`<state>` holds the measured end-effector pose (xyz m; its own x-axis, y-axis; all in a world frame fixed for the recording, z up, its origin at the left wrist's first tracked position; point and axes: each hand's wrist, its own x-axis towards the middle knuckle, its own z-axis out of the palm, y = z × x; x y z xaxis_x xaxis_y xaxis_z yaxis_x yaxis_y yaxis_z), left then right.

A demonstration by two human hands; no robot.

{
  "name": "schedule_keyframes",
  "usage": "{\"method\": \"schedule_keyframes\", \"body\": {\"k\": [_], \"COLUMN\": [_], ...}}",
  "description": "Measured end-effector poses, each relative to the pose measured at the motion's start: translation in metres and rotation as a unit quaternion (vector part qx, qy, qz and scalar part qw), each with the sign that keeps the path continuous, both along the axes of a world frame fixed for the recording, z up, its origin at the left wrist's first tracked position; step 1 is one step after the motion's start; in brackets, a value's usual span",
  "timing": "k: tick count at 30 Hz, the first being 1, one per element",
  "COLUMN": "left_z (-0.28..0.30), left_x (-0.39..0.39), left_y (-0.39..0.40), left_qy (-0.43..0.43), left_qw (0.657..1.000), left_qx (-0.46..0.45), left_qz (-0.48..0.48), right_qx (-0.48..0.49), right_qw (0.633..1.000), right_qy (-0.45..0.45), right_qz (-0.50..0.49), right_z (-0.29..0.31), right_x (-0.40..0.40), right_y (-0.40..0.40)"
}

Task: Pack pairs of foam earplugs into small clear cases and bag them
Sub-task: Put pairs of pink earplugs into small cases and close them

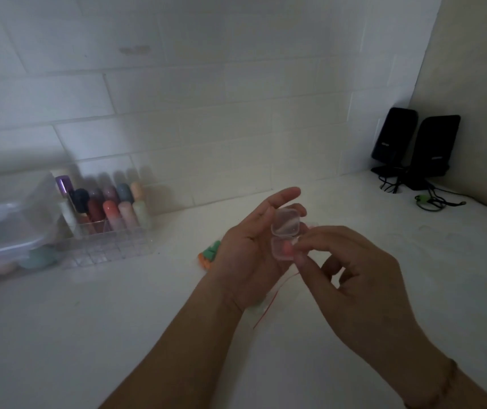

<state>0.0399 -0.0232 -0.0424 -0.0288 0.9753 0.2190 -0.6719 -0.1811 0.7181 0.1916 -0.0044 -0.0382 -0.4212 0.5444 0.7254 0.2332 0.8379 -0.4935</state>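
Left hand [248,261]: an open clear case [285,236] is held
Right hand [351,270]: an earplug [289,247] is pinched into it

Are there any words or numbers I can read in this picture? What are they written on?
Nothing here can be read.
Left black speaker: a small pale mark low on its front, too blurred to read.
Right black speaker: a similar pale mark, also too blurred.
Clear case in the hands: no writing shows.
Colourful tubes in the clear organizer: no labels can be made out.
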Motion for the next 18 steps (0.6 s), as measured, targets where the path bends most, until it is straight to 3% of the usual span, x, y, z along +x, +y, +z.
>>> {"method": "schedule_keyframes", "body": {"k": [4,6,9,12,18], "left_z": [0.006,0.007,0.005,0.004,0.004], "left_x": [-0.019,-0.033,-0.05,-0.053,-0.05], "left_y": [-0.002,-0.003,-0.004,-0.003,-0.003], "left_qy": [-0.067,-0.092,-0.115,-0.116,-0.099], "left_qw": [0.993,0.981,0.964,0.958,0.959], "left_qx": [-0.017,-0.032,-0.05,-0.063,-0.067], "left_qz": [0.095,0.168,0.236,0.253,0.258], "right_qx": [-0.036,-0.092,-0.103,-0.085,-0.021], "right_qw": [0.998,0.985,0.928,0.939,0.961], "right_qy": [-0.009,-0.131,-0.353,-0.333,-0.271], "right_qz": [-0.044,-0.068,-0.054,-0.024,-0.057], "right_z": [0.004,0.006,0.001,-0.017,-0.038], "right_x": [0.006,0.011,0.014,0.002,-0.024], "right_y": [0.001,0.004,0.006,0.002,0.0]}}
